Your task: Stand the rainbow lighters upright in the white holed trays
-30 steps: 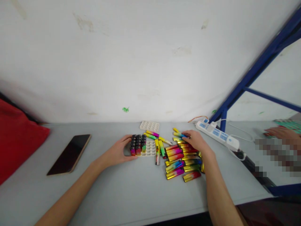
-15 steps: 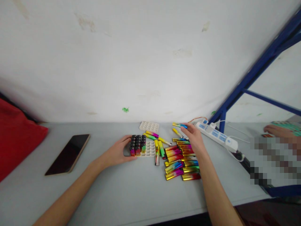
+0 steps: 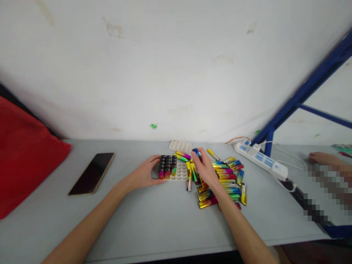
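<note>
Several lighters (image 3: 167, 167) with black tops stand upright in rows at the left side of a white holed tray (image 3: 180, 172). My left hand (image 3: 145, 172) is curved round the left end of these rows, fingers behind and thumb in front, gripping them. Above the loose pile, to the right of the tray, my right hand (image 3: 203, 165) pinches a blue lighter (image 3: 195, 151), tilted up with its end showing past the fingers. Shiny multicoloured lighters (image 3: 207, 202) lie in a heap under and beside my right wrist, which hides part of them.
A second white holed tray (image 3: 180, 146) lies behind, near the wall. On the left are a dark phone (image 3: 92, 174) and red cloth (image 3: 30, 150). A power strip (image 3: 257, 157) with cables and a blue metal frame (image 3: 286, 113) stand on the right. Another person's hand (image 3: 320, 158) rests beyond the frame.
My right hand has moved left from the far side of the pile toward the tray, turning the blue lighter more upright. My left hand stays at the rows. The view has shifted slightly.
</note>
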Motion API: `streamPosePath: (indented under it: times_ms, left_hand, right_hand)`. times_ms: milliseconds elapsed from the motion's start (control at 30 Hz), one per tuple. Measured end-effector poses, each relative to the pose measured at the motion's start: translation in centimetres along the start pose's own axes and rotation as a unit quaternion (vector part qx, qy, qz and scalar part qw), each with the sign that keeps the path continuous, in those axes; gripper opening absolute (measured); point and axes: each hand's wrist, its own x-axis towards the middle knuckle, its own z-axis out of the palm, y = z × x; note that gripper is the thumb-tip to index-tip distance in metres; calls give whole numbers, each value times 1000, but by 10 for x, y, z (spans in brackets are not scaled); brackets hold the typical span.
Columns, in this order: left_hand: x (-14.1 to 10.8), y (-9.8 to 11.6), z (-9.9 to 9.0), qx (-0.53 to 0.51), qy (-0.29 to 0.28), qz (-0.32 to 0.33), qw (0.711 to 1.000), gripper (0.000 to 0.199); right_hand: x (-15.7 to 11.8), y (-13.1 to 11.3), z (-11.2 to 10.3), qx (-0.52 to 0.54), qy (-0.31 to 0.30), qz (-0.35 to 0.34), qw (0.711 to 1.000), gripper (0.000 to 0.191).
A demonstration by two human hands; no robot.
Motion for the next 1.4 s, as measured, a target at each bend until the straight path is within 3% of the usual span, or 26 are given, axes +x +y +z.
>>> streamPosePath:
  times_ms: [233, 433, 567, 733, 900, 1000, 1167, 1300, 1400]
  left_hand:
    - [0, 1, -1, -9, -2, 5, 1000, 72]
    - [0, 1, -1, -2, -6, -3, 1000, 73]
    - [0, 2, -1, -1, -9, -7, 1000, 73]
    - [-1, 3, -1, -8, -5, -3, 1000, 73]
    - [-1, 1, 0, -5, -3, -5, 1000, 73]
    - [-1, -1, 1, -5, -1, -2, 1000, 74]
    - [-2, -3, 2, -9, 2, 2, 1000, 76]
    - [-3, -3, 2, -3, 1, 4, 1000, 76]
    - [-2, -2, 3, -4, 4, 12, 1000, 75]
  right_hand:
    - [-14, -17, 17, -91, 19, -12, 996, 56]
    - [-20, -12, 29, -126, 10, -9, 992, 41]
    - [-22, -12, 28, -127, -6, -9, 992, 42]
    - [-26, -18, 19, -115, -46, -71, 990, 39]
    - [-28, -19, 15, -201, -86, -189, 957, 41]
    - [-28, -14, 16, -254, -117, -184, 942, 41]
    - [-27, -8, 16, -239, -159, -180, 941, 32]
    - [-27, -11, 19, -282, -208, -189, 917, 21]
    - [-28, -15, 23, -331, -204, -203, 899, 21]
